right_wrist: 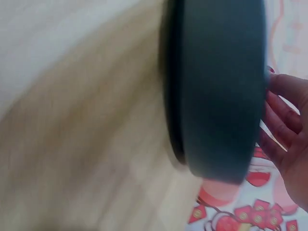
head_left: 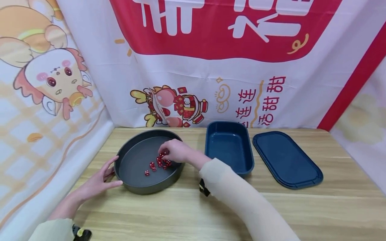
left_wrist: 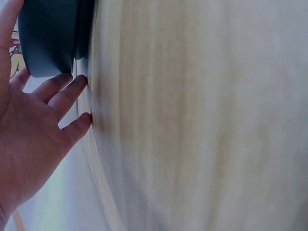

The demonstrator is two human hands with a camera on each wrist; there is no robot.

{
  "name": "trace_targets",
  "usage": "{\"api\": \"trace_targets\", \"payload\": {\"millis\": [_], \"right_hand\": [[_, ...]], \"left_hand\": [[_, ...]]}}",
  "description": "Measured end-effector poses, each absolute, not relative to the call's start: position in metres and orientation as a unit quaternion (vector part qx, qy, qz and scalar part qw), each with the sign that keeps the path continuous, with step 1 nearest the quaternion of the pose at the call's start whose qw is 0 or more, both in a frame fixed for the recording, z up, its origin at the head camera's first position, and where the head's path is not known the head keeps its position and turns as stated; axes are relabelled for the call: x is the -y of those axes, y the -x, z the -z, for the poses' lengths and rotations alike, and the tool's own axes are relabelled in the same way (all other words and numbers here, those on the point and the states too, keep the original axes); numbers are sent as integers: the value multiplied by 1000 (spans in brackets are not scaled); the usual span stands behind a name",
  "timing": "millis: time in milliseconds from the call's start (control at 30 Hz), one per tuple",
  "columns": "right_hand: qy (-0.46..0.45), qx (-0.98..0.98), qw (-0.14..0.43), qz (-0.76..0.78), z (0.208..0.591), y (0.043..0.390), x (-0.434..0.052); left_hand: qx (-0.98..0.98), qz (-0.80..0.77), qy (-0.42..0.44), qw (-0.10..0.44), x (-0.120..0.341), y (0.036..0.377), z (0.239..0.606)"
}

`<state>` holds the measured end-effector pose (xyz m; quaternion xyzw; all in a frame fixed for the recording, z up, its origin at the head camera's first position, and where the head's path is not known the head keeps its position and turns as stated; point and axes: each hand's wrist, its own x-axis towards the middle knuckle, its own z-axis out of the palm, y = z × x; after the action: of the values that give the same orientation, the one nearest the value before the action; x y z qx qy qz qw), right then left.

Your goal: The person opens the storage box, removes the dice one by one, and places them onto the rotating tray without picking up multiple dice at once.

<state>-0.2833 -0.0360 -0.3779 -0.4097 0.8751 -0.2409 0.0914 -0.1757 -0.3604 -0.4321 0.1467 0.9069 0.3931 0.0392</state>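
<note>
A round dark grey pan [head_left: 135, 185] stands on the table at the left, with several red dice [head_left: 152, 165] with white spots loose on its floor, mostly at the right side. My right hand [head_left: 178, 150] reaches over the pan's right rim and pinches a red die [right_wrist: 271, 70] at its fingertips, close above the cluster. Part of that grip is hidden by the fingers and the pan's wall. Against the pan's left outer side rests my left hand [head_left: 98, 180], its fingers spread and holding nothing; the left wrist view shows its fingertips [left_wrist: 65, 77] at the wall's bottom.
Right of the pan stands a deep blue rectangular container [head_left: 230, 145]. Beside it a matching blue lid [head_left: 287, 159] lies flat on the wooden table [head_left: 169, 214]. Printed cloth hangs at the back [head_left: 187, 70] and along the left side [head_left: 81, 134].
</note>
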Motion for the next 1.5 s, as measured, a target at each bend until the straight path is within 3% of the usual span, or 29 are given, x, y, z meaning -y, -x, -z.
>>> {"api": "trace_targets", "payload": {"millis": [433, 767, 1200, 1500], "right_hand": [[377, -901, 66, 204, 398, 284, 73], [365, -913, 66, 171, 403, 285, 74], [382, -896, 56, 218, 392, 288, 58], [390, -878, 76, 268, 374, 276, 19]], "left_hand": [[-903, -400, -149, 39, 353, 175, 432], [-898, -411, -148, 46, 348, 178, 434], [-902, -404, -146, 39, 355, 175, 432], [-905, -395, -150, 38, 359, 174, 433]]}}
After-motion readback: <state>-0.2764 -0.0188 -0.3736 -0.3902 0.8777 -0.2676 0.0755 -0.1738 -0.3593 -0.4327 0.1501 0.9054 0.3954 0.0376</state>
